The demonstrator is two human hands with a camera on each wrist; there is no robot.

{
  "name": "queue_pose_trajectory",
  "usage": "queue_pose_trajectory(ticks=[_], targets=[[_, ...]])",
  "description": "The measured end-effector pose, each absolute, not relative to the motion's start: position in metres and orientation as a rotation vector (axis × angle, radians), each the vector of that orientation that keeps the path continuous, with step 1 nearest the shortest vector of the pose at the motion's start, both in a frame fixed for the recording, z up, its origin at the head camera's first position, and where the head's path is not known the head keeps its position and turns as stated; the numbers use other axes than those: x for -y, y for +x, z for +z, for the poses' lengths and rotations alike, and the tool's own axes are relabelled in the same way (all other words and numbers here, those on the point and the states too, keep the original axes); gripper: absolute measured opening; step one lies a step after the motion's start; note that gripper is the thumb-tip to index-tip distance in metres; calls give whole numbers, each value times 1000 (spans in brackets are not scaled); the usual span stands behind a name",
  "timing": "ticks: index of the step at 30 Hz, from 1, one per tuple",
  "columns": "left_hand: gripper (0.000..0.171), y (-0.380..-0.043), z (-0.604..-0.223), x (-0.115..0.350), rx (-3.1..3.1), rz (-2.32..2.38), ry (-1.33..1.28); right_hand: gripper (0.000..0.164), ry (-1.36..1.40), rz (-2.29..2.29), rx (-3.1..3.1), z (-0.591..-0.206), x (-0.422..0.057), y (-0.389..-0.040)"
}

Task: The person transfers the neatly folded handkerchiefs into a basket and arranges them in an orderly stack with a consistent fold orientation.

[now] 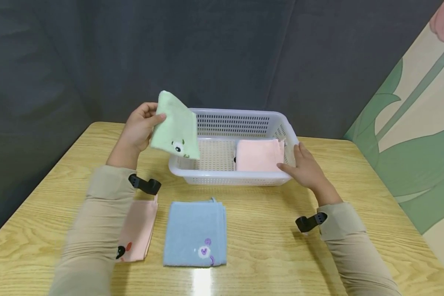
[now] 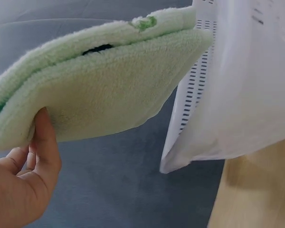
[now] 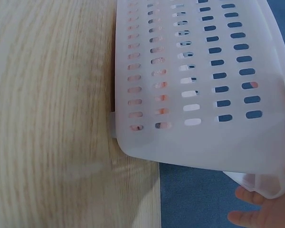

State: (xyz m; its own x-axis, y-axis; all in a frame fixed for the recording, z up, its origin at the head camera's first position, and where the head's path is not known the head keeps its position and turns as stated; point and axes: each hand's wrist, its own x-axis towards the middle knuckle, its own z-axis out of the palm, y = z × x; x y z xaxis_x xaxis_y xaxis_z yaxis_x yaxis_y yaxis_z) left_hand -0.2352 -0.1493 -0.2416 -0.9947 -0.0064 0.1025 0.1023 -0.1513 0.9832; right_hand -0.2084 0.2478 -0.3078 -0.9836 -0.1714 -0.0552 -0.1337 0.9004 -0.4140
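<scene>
My left hand (image 1: pixel 136 125) pinches a folded light green towel (image 1: pixel 177 127) between thumb and fingers. The towel hangs over the left end of a white plastic basket (image 1: pixel 233 174), its embroidered eye showing near the lower edge. In the left wrist view, the thumb presses on the folded green cloth (image 2: pixel 109 90), beside the basket's slotted side (image 2: pixel 194 90). My right hand (image 1: pixel 308 168) holds the basket's right rim near the front corner, thumb over the inner side. A folded pink towel (image 1: pixel 259 155) lies inside the basket's right half.
A folded blue towel (image 1: pixel 195 234) with purple embroidery lies on the wooden table (image 1: pixel 262 246) in front of the basket. Left of it, another pink towel (image 1: pixel 138 230) is partly hidden by my left sleeve. A dark curtain (image 1: pixel 222 53) hangs behind the table.
</scene>
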Motion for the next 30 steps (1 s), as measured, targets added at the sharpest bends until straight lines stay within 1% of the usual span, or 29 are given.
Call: queue_pose_trajectory(ticks=[17, 25, 30], targets=[[33, -248, -271, 121, 2195, -2244, -58, 92, -233, -653, -2980, -311, -247, -208], [34, -255, -279, 106, 2270, -2187, -112, 92, -227, -651, -2986, -311, -249, -209], [31, -258, -282, 97, 2274, -2195, -76, 91, -229, -654, -2989, -310, -249, -208]])
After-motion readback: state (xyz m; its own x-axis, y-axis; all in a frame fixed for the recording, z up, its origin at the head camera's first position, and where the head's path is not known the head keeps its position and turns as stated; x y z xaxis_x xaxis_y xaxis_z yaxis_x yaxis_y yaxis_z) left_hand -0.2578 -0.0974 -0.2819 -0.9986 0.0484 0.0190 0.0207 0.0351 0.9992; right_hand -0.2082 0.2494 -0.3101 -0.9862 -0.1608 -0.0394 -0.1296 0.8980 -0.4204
